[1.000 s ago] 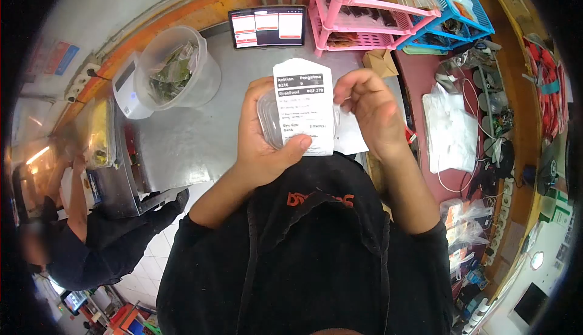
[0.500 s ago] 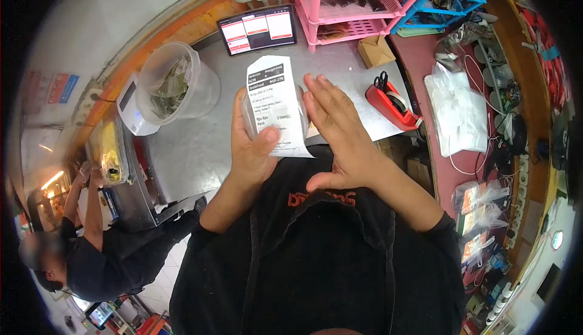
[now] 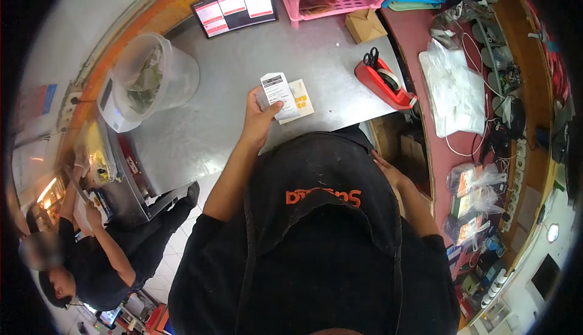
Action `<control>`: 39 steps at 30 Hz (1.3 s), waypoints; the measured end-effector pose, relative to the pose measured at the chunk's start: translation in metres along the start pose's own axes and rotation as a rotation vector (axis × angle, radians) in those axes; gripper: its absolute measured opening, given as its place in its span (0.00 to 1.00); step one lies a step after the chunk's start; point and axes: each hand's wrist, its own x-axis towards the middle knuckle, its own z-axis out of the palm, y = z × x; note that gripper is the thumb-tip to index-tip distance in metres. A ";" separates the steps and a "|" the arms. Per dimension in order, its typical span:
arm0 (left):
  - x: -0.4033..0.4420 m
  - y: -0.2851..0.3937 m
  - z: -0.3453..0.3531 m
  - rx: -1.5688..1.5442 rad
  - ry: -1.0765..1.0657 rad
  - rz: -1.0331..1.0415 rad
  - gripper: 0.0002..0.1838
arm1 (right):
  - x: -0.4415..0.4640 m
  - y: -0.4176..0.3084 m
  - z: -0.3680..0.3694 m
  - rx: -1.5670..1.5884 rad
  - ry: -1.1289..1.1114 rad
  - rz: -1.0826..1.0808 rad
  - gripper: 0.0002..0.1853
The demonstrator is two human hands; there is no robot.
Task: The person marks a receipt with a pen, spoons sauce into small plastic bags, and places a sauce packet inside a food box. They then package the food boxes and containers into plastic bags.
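Note:
My left hand (image 3: 260,118) is closed round a small clear plastic container (image 3: 262,99), held over the metal counter. A printed receipt (image 3: 276,92) lies across the container, and my thumb presses on the paper. Just beyond, a cream paper piece with yellow print (image 3: 302,100) shows partly behind the receipt. My right hand (image 3: 392,174) is low at the counter's front edge, beside the opening to a lower shelf. Black clothing hides part of that hand, so its grip is unclear.
On the metal counter (image 3: 243,55) are a tablet (image 3: 235,9), a translucent bucket (image 3: 182,74), a brown box (image 3: 365,26) and a red tape dispenser (image 3: 385,84) with scissors. White plastic bags (image 3: 452,92) lie right. A co-worker (image 3: 97,268) is at the left.
My right hand has left the receipt and dropped to the counter's front edge. My left hand has moved farther out over the counter, still with the container and receipt.

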 end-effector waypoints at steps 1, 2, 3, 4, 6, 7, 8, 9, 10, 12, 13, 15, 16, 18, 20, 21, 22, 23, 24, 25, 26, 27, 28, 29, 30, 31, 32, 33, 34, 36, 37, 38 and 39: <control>0.009 -0.021 -0.003 0.064 0.036 0.048 0.32 | -0.008 0.010 -0.004 -0.044 0.103 0.074 0.34; 0.013 -0.034 -0.003 0.063 0.031 0.038 0.32 | -0.007 0.030 -0.014 -0.041 0.106 0.084 0.34; 0.017 -0.043 -0.001 0.109 0.044 0.077 0.32 | 0.000 0.060 -0.026 0.038 0.086 0.193 0.37; 0.019 -0.052 0.001 0.156 0.057 0.117 0.33 | 0.004 0.081 -0.033 0.118 0.065 0.301 0.40; 0.021 -0.067 0.006 0.255 0.122 0.152 0.34 | 0.010 0.092 -0.039 0.182 0.082 0.257 0.38; 0.023 -0.075 0.012 0.349 0.182 0.195 0.34 | 0.011 0.096 -0.045 0.241 0.107 0.207 0.36; 0.031 -0.093 0.004 0.434 0.189 0.268 0.33 | 0.009 0.085 -0.055 0.054 0.130 0.135 0.32; 0.039 -0.104 -0.004 0.512 0.187 0.348 0.33 | 0.005 0.065 -0.066 -0.134 0.161 0.071 0.28; 0.035 -0.101 0.001 0.641 0.224 0.375 0.32 | -0.002 0.053 -0.077 -0.193 0.256 -0.026 0.24; 0.027 -0.088 0.015 0.868 0.250 0.393 0.39 | -0.023 -0.006 -0.109 -0.235 0.416 -0.189 0.17; 0.032 -0.092 0.002 1.064 0.276 0.371 0.42 | -0.030 -0.025 -0.126 -0.093 0.513 -0.248 0.15; 0.027 -0.088 -0.004 1.328 0.376 0.322 0.46 | -0.043 -0.060 -0.177 -0.188 0.754 -0.316 0.13; 0.021 -0.083 0.000 1.394 0.440 0.292 0.47 | -0.035 -0.052 -0.207 -0.319 1.007 -0.463 0.13; 0.012 -0.074 0.008 1.464 0.503 0.235 0.48 | -0.021 -0.031 -0.278 -0.415 1.321 -0.517 0.15; 0.011 -0.071 0.013 1.502 0.620 0.281 0.45 | -0.007 -0.001 -0.342 -0.514 1.448 -0.439 0.16; 0.010 -0.067 0.026 1.498 0.619 0.305 0.45 | 0.005 0.019 -0.370 -0.578 1.345 -0.360 0.16; 0.007 -0.062 0.038 1.455 0.667 0.375 0.42 | 0.014 0.032 -0.393 -0.639 1.235 -0.283 0.16; 0.006 -0.058 0.052 1.411 0.716 0.441 0.40 | 0.014 0.029 -0.408 -0.632 1.248 -0.291 0.16; 0.008 -0.057 0.064 1.409 0.720 0.454 0.40 | 0.016 0.021 -0.421 -0.771 1.107 -0.199 0.13; 0.010 -0.057 0.075 1.384 0.681 0.515 0.38 | 0.018 0.012 -0.429 -0.903 0.958 -0.105 0.11; 0.012 -0.057 0.087 1.359 0.641 0.571 0.36 | 0.025 0.009 -0.437 -0.936 0.849 -0.073 0.11; 0.011 -0.056 0.105 1.358 0.639 0.576 0.36 | 0.033 0.011 -0.441 -0.913 0.821 -0.130 0.11; 0.010 -0.056 0.123 1.386 0.592 0.578 0.36 | 0.038 0.014 -0.444 -0.892 0.797 -0.183 0.12; 0.012 -0.055 0.146 1.409 0.540 0.585 0.36 | 0.039 0.012 -0.444 -0.925 0.814 -0.228 0.13; 0.014 -0.056 0.168 1.394 0.524 0.602 0.36 | 0.036 0.009 -0.445 -0.961 0.839 -0.269 0.14; 0.013 -0.057 0.186 1.334 0.491 0.607 0.35 | 0.039 0.013 -0.449 -0.947 0.831 -0.296 0.13; 0.012 -0.061 0.196 1.278 0.457 0.610 0.34 | 0.043 0.017 -0.451 -0.931 0.821 -0.325 0.12; 0.017 -0.064 0.187 1.508 0.427 0.614 0.33 | 0.046 0.018 -0.451 -0.921 0.837 -0.312 0.10; 0.019 -0.064 0.199 1.504 0.415 0.630 0.33 | 0.049 0.018 -0.448 -0.908 0.850 -0.301 0.09; 0.011 -0.061 0.227 1.396 0.338 0.543 0.32 | 0.049 0.016 -0.440 -0.833 0.976 -0.335 0.07; 0.012 -0.061 0.233 1.317 0.293 0.570 0.30 | 0.049 0.016 -0.435 -0.775 1.024 -0.358 0.07; 0.014 -0.060 0.237 1.323 0.281 0.581 0.30 | 0.045 0.013 -0.432 -0.715 1.069 -0.381 0.07; 0.014 -0.057 0.240 1.364 0.250 0.583 0.29 | 0.041 0.012 -0.431 -0.701 1.078 -0.373 0.07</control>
